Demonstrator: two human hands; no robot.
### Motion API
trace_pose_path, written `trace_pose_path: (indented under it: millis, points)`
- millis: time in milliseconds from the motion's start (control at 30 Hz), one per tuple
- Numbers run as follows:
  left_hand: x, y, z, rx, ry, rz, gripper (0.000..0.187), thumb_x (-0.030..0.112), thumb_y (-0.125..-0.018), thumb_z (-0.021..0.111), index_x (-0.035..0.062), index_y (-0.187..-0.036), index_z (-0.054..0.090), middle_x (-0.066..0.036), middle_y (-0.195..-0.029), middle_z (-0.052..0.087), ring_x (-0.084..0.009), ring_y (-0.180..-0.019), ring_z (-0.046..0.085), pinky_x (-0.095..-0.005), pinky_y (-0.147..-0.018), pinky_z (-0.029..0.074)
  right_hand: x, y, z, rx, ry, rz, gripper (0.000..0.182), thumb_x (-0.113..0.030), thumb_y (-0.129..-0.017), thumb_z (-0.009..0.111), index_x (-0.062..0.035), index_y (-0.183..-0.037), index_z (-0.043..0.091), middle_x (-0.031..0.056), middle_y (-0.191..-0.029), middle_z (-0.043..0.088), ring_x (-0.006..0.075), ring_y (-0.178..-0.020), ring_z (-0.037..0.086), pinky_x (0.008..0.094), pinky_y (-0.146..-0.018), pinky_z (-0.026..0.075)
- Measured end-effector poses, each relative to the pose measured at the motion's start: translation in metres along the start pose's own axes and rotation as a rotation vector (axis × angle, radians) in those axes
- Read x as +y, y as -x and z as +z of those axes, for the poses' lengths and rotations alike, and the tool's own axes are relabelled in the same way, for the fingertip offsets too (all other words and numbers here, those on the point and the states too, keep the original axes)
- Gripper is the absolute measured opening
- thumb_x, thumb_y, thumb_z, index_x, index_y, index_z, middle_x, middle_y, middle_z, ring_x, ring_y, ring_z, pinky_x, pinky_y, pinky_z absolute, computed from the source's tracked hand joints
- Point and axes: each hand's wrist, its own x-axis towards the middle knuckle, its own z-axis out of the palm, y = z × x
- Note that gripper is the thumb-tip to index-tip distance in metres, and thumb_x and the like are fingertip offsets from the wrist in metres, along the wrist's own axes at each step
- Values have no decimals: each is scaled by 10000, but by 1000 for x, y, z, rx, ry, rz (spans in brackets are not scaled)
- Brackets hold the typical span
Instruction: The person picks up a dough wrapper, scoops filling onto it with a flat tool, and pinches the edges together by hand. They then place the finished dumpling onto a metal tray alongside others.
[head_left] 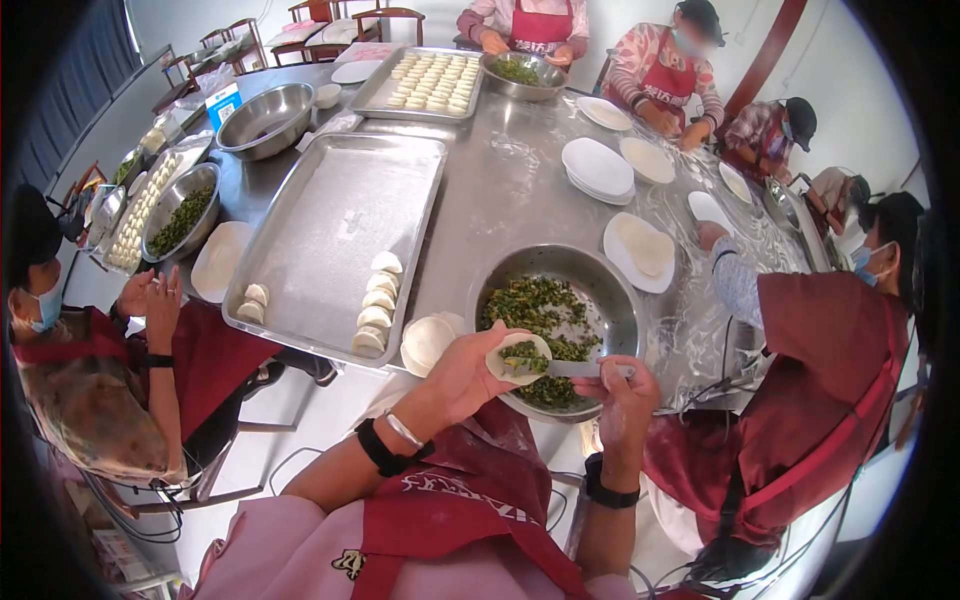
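In my left hand (465, 378) lies a round dumpling wrapper (505, 374) with chopped green filling (524, 356) on it. My right hand (628, 396) grips a flat metal spatula (575, 369), whose tip rests on that filling. Both hands are over the near edge of a steel bowl (625, 290) of green filling. A stack of round wrappers (428, 342) sits left of the bowl, beside my left hand. Folded dumplings (376, 306) stand in a row along the right side of a large metal tray (340, 190), with a few more (254, 302) at its left corner.
A second tray (370, 100) full of dumplings lies farther back, near an empty steel bowl (268, 120). White plates (597, 168) and wrappers (645, 250) lie on the floury steel table (500, 200). Co-workers sit close at my left (95, 390) and right (800, 360).
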Motion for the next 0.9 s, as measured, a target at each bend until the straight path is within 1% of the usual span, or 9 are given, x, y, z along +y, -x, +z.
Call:
trace_pose_path:
  millis: [233,400,500,600,633,700,733,867,900]
  points:
    - [-3,5,3,-25,-4,6,403,251,-1080,421,-84,-1289,501,-165,-1291,575,-273,-1209,583,-461,-1094,474,7,-3,2,8,50,3,173,-84,-957,599,69,-1036,606,164,-908,674,308,-713,732,344,-636,633]
    - [-5,2,-4,-10,6,33,441,284,-1085,399,-77,-1315,503,-175,-1324,567,-284,-1234,572,-451,-1102,460,-2,7,-1,108,5,-63,159,-50,-966,569,80,-1047,612,171,-884,685,289,-741,733,352,-678,629]
    - [0,5,-5,23,-17,58,461,299,-1088,387,-75,-1334,500,-182,-1341,563,-293,-1250,565,-446,-1107,450,-21,21,-2,213,105,-207,149,-40,-969,552,85,-1007,624,156,-878,686,272,-741,730,343,-709,615]
    - [1,4,-13,24,-18,85,452,286,-1085,392,-75,-1335,499,-182,-1336,566,-294,-1249,567,-451,-1107,449,-10,34,-7,234,477,-280,140,-45,-959,565,70,-960,646,118,-876,690,224,-735,722,325,-693,595]
    - [0,3,-15,18,-15,95,448,281,-1084,394,-75,-1335,500,-182,-1333,568,-294,-1247,568,-453,-1106,449,1,37,-14,174,692,-326,92,-44,-923,607,14,-930,678,100,-874,707,225,-761,721,340,-705,577]
    - [0,4,-14,8,37,95,372,217,-1065,444,-64,-1291,536,-157,-1280,594,-272,-1197,594,-443,-1061,483,23,44,-10,-47,1091,-672,85,-52,-885,636,-51,-940,702,103,-882,714,273,-823,709,378,-733,568]
    - [0,5,-12,3,61,94,335,185,-1055,470,-58,-1269,553,-144,-1253,606,-261,-1173,607,-438,-1039,500,34,47,-7,-177,1121,-688,113,-56,-882,633,-79,-964,708,115,-927,717,327,-867,690,412,-774,566]
    - [2,14,-2,-1,33,86,359,186,-1055,458,-70,-1296,530,-160,-1288,593,-273,-1193,599,-443,-1057,485,15,59,19,-410,1107,-575,278,-197,-819,747,-75,-1064,700,146,-1117,700,330,-1101,654,418,-928,531]
    - [2,17,0,-11,6,89,387,201,-1061,439,-78,-1321,508,-175,-1315,580,-282,-1215,588,-451,-1076,470,12,59,19,-413,1008,-521,370,-209,-749,802,-67,-1075,697,157,-1185,681,349,-1203,607,435,-986,504]
